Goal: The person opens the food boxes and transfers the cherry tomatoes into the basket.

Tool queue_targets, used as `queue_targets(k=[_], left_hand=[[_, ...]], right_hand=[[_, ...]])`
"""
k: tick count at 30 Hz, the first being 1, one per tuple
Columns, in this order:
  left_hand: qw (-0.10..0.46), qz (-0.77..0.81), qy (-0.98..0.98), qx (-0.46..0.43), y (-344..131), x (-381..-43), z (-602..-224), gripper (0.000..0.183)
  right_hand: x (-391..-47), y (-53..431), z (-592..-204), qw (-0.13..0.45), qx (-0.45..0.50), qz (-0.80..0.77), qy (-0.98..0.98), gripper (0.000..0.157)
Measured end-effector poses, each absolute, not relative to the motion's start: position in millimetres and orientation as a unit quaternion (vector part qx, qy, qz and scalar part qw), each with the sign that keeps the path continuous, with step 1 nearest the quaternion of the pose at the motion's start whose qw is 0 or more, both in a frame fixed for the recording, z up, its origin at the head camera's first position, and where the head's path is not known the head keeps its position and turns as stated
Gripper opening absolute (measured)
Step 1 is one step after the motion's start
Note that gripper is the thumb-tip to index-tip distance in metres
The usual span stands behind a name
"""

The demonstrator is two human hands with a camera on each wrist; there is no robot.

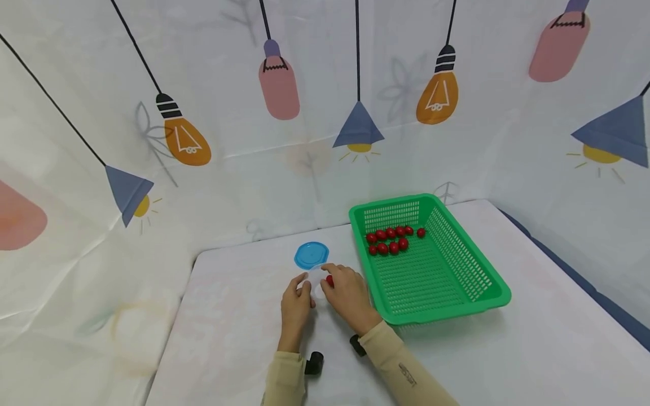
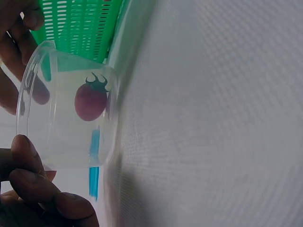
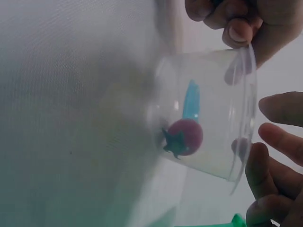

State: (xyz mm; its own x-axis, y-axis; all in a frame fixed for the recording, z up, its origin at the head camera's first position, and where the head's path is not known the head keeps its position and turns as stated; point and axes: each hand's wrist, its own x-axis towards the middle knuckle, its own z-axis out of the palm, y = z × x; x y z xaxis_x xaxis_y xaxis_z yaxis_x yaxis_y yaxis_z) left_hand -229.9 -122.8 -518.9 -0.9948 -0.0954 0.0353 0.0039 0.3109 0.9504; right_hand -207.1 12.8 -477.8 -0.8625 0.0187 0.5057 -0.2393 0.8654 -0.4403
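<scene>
A clear plastic tub (image 2: 66, 137) stands upright on the table, with one cherry tomato (image 3: 185, 136) with a green stalk cap lying at its bottom. My left hand (image 1: 296, 310) pinches the tub's rim on the left side; its curled fingers (image 2: 33, 184) show low in the left wrist view. Over the opposite side of the rim is my right hand (image 1: 350, 296), fingers spread and loosely bent. One of its fingertips shows through the tub wall, above the tomato and apart from it. Behind the tub lies a blue lid (image 1: 311, 255).
On the right stands a green plastic basket (image 1: 431, 282), close to my right hand. Several cherry tomatoes (image 1: 394, 247) lie in rows at its far left end. White table cloth (image 1: 228, 332) stretches left of my hands, and a printed curtain (image 1: 228, 197) hangs behind the table.
</scene>
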Motion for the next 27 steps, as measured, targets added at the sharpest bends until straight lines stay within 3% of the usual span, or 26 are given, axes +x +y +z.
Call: queue_targets(k=[7,17,27], left_hand=[[0.047,-0.581,-0.813,0.022,-122,-231,-518,0.036],[0.05,-0.581,-0.812,0.01,-119,-231,-514,0.036],[0.04,-0.582,-0.812,0.014,-123,-231,-518,0.036]], right_hand=[[-217,10,-484,0.2,0.018,0.225,-0.953,0.032],[-219,6,-482,0.138,0.012,0.198,-0.97,0.028],[-224,8,-480,0.078,0.034,0.216,-0.973,0.007]])
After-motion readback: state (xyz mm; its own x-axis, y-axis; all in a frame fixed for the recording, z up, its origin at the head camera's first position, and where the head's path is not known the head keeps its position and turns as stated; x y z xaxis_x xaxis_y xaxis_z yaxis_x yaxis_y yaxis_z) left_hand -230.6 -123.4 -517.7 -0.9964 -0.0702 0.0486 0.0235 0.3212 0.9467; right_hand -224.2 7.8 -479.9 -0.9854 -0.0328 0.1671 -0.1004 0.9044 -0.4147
